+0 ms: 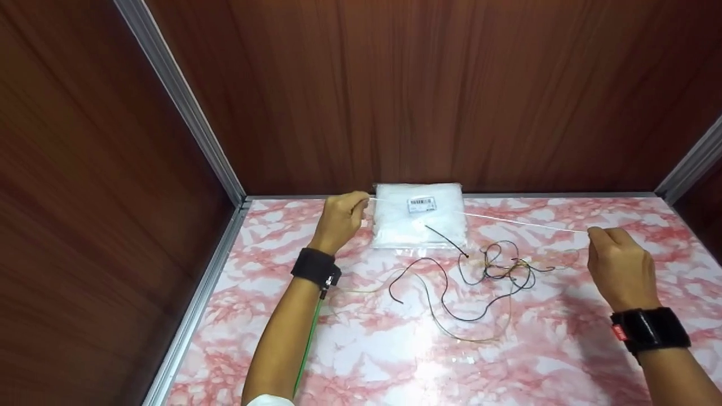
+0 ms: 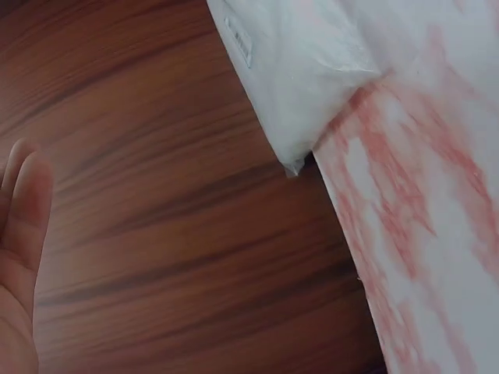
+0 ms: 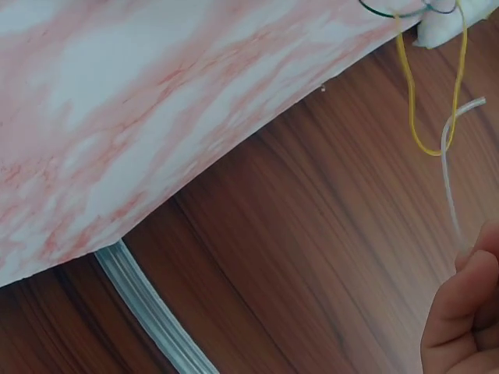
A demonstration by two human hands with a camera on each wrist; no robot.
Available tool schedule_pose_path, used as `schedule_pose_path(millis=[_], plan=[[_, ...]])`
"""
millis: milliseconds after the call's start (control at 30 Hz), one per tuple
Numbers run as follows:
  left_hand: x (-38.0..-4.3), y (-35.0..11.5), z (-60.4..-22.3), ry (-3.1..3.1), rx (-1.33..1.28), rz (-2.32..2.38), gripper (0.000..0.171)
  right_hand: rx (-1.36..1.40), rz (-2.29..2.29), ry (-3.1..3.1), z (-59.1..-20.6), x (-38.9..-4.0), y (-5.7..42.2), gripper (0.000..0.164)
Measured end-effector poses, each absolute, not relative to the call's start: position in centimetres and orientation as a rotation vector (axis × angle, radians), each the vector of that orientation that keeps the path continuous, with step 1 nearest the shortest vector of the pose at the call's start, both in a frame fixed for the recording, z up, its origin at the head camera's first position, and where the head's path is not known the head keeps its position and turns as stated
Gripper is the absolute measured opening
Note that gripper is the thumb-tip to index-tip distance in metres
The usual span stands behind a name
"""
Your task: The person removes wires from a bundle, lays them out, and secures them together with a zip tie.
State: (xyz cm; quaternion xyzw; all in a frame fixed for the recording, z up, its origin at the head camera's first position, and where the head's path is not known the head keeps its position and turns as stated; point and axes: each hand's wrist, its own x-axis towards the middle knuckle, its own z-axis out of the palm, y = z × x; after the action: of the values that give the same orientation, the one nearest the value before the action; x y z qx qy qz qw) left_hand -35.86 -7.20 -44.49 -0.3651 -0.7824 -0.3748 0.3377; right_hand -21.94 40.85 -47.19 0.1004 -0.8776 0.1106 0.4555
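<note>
A thin white cord (image 1: 524, 223) stretches between the two hands, above the table; its middle is hard to see against the white package behind it. My left hand (image 1: 340, 219) pinches it at one side, near the package's left edge. At the other side my right hand (image 1: 621, 266) grips it between thumb and curled fingers. In the right wrist view, the white cord (image 3: 447, 175) rises from the fingertips, and a yellow cord (image 3: 413, 109) hangs in a loop beside it. A tangle of dark and yellowish cords (image 1: 502, 270) lies on the table between the hands.
A clear-wrapped white package (image 1: 389, 225) with a barcode label lies at the back, against the brown wood-grain wall (image 1: 406, 101). The table (image 1: 372, 349) has a pink-and-white marbled top. Metal rails (image 1: 192, 118) edge the left corner. A green cable (image 1: 308, 344) runs along the left forearm.
</note>
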Motion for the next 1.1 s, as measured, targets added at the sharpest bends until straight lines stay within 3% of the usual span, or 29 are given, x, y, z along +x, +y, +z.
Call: schedule_pose_path(millis=[400,700,867,1100], plan=[[-34.9,-12.8,-47.6,-2.123,-0.8,-1.061,0.014,0.243,0.282,-2.177,-47.5,-21.3,42.4,0.015],[-31.5,-17.2,-49.8,-2.595,-0.8,-1.154,0.017,0.523,0.282,-2.438,-48.6,-19.1,42.7,0.023],[-30.7,-17.8,-50.9,-2.831,-0.789,-1.148,0.01,0.482,0.308,-2.648,-49.9,-17.8,42.8,0.031],[-30.0,-17.4,-52.7,-2.986,-0.704,-0.919,0.009,0.496,0.344,-2.908,-51.9,-17.6,42.4,0.024]])
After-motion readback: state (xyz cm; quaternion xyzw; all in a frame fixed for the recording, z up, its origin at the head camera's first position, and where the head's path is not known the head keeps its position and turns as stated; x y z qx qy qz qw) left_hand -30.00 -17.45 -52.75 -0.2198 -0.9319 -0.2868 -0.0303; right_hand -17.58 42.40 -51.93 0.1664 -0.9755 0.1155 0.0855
